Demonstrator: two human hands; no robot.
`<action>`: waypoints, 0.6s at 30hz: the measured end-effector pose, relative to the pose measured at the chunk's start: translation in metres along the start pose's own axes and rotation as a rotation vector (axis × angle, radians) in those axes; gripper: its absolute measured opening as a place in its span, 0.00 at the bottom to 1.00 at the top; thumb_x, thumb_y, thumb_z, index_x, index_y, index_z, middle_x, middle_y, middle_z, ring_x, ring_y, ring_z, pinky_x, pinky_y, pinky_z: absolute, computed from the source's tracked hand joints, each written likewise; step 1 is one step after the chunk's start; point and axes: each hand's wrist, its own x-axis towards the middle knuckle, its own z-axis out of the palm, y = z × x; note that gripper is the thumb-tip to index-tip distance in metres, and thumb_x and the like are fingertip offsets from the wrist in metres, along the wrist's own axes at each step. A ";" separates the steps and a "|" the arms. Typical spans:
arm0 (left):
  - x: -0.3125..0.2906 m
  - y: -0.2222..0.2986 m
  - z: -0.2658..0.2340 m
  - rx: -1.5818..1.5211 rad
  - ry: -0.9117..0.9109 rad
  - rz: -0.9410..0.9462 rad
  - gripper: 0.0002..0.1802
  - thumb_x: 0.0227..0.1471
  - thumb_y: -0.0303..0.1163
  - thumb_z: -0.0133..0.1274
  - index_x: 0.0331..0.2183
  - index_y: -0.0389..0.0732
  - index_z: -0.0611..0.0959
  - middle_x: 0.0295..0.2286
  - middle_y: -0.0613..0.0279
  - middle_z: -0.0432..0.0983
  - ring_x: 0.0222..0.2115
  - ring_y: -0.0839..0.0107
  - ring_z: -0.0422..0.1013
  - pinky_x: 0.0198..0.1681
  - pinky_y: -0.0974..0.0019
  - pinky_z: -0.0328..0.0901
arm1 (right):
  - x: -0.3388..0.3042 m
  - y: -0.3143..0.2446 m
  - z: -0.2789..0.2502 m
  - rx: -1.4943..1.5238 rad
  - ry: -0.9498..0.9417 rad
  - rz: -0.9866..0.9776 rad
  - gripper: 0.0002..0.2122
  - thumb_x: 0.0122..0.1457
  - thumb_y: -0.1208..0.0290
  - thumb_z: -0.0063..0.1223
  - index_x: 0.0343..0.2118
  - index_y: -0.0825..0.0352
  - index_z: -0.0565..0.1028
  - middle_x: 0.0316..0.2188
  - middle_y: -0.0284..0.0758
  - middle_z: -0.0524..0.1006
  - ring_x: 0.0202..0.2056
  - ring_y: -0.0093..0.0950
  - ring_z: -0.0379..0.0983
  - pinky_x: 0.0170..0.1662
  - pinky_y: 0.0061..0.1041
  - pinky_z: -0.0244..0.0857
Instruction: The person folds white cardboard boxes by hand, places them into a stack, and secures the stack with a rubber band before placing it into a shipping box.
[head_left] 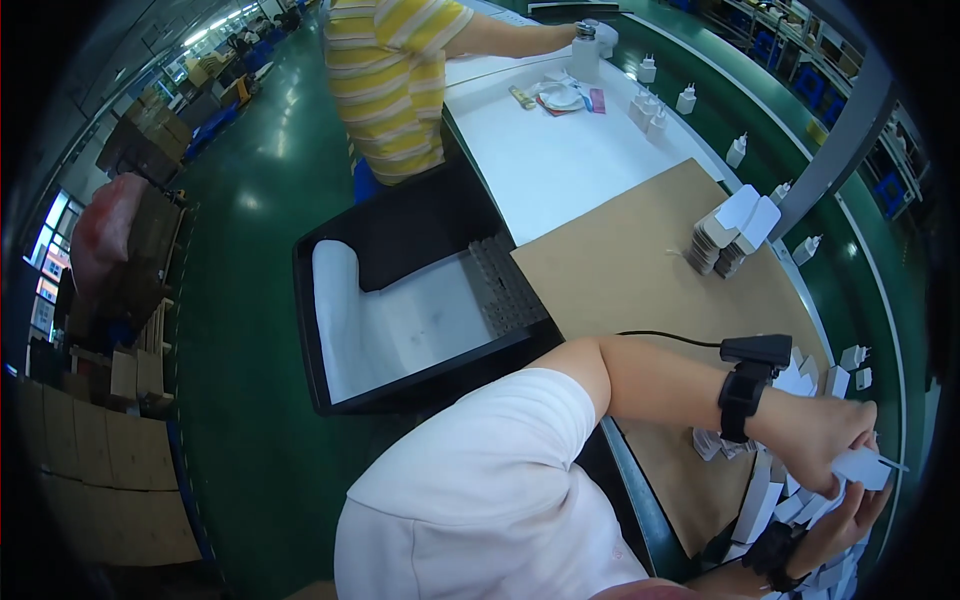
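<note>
A small white box (860, 468) with a raised flap is held between my two hands at the far right. My left hand (815, 440) reaches across from the white sleeve, its fingers closed on the box's near side. Below it, my right hand (862, 515) has its fingers wrapped round the box's lower part. Each wrist wears a black strapped device. Beneath and beside the hands lies a heap of white boxes (760, 500), partly hidden by my arms. What is inside the held box does not show.
A brown board (620, 250) covers the bench, with stacked flat white cartons (730, 235) on it. White chargers (738, 150) stand along the green conveyor (770, 110). A black bin (310, 330) sits at the bench's left. A co-worker in yellow stripes (385, 90) stands beyond.
</note>
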 end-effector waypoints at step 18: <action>0.009 0.011 -0.003 -0.366 -0.231 -0.099 0.27 0.46 0.30 0.52 0.45 0.37 0.56 0.29 0.45 0.69 0.32 0.52 0.69 0.35 0.59 0.63 | 0.008 0.040 0.002 0.383 0.137 0.007 0.34 0.49 0.62 0.59 0.57 0.59 0.53 0.42 0.45 0.71 0.36 0.41 0.72 0.41 0.39 0.64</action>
